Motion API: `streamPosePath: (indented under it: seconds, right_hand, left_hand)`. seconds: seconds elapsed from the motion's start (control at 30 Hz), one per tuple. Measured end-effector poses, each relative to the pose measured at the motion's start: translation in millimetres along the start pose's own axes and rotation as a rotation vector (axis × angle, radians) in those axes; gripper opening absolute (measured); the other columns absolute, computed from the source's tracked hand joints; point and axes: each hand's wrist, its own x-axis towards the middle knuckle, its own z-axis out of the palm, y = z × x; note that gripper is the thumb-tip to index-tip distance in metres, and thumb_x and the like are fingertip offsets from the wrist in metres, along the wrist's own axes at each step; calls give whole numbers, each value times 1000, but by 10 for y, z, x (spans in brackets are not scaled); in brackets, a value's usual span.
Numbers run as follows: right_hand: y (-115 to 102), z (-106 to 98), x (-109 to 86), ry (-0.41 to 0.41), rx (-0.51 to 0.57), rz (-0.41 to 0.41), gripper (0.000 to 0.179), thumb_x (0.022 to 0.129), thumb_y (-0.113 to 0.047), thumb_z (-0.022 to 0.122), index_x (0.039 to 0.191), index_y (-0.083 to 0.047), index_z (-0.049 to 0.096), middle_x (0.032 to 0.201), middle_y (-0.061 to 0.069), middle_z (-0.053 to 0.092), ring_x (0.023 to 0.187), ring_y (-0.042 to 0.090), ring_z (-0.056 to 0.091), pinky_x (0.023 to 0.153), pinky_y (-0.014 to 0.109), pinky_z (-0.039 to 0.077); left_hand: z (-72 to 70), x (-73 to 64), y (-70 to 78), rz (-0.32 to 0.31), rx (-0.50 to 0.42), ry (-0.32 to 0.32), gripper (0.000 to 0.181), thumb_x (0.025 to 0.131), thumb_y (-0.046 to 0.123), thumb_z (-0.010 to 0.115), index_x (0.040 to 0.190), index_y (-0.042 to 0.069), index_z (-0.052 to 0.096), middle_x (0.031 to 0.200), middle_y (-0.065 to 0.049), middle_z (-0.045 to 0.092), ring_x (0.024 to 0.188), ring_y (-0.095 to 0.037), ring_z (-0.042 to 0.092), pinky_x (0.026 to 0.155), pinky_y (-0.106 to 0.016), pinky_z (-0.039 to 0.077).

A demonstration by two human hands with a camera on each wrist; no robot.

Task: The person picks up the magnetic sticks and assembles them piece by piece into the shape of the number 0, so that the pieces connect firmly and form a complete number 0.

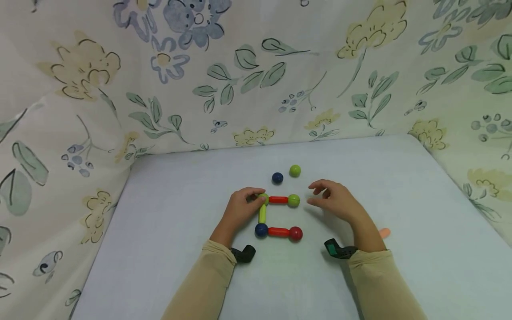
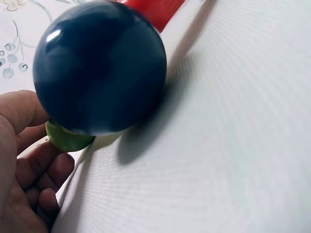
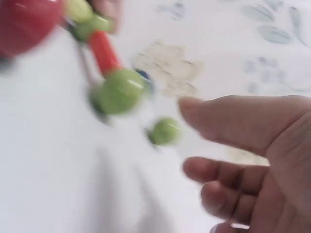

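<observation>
My left hand (image 1: 240,209) pinches the green ball (image 1: 263,198) at the far left corner of a C-shaped ball-and-rod figure on the table. From that ball a red rod (image 1: 278,200) runs right to another green ball (image 1: 294,200), and a yellow-green rod (image 1: 262,214) runs toward me to a dark blue ball (image 2: 99,68). A second red rod (image 1: 278,232) joins the blue ball to a red ball (image 1: 296,234). My right hand (image 1: 334,200) hovers just right of the figure, fingers loosely bent and apart, holding nothing.
Behind the figure lie a loose dark blue ball (image 1: 278,178) and a loose green ball (image 1: 295,170). An orange piece (image 1: 385,233) lies partly hidden beyond my right wrist. A flowered cloth (image 1: 256,89) hangs along the back of the white table (image 1: 168,249).
</observation>
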Motion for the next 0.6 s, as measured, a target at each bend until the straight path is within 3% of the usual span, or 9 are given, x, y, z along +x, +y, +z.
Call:
streamPosePath:
  seconds: [0.13, 0.27, 0.43, 0.6]
  right_hand:
    - [210, -397, -200, -20, -91, 81, 45, 87, -35, 74, 123, -10, 62, 104, 9, 61, 92, 25, 54, 71, 32, 46]
    - [455, -622, -365, -88, -114, 169, 50, 84, -38, 76, 122, -8, 61, 97, 7, 58, 90, 23, 54, 71, 32, 45]
    - [604, -666, -412, -200, -84, 220, 50, 83, -40, 77, 119, -10, 61, 92, 4, 60, 89, 21, 54, 74, 32, 44]
    - [554, -584, -309, -179, -92, 214, 42, 82, -41, 78, 110, -13, 65, 89, 4, 62, 88, 21, 53, 73, 32, 43]
  left_hand:
    - [2, 8, -9, 6, 11, -6, 28, 91, 30, 70, 116, 18, 73, 108, 5, 70, 95, -12, 60, 88, -37, 49]
    - [0, 20, -20, 7, 26, -12, 28, 91, 31, 70, 115, 18, 73, 106, 6, 70, 94, -12, 60, 87, -37, 50]
    - [6, 30, -43, -2, 34, -9, 28, 91, 34, 70, 115, 20, 73, 105, 7, 69, 94, -12, 60, 86, -36, 50]
    - [9, 32, -47, 1, 18, -7, 28, 91, 34, 70, 115, 20, 74, 103, 7, 69, 93, -12, 60, 86, -36, 49]
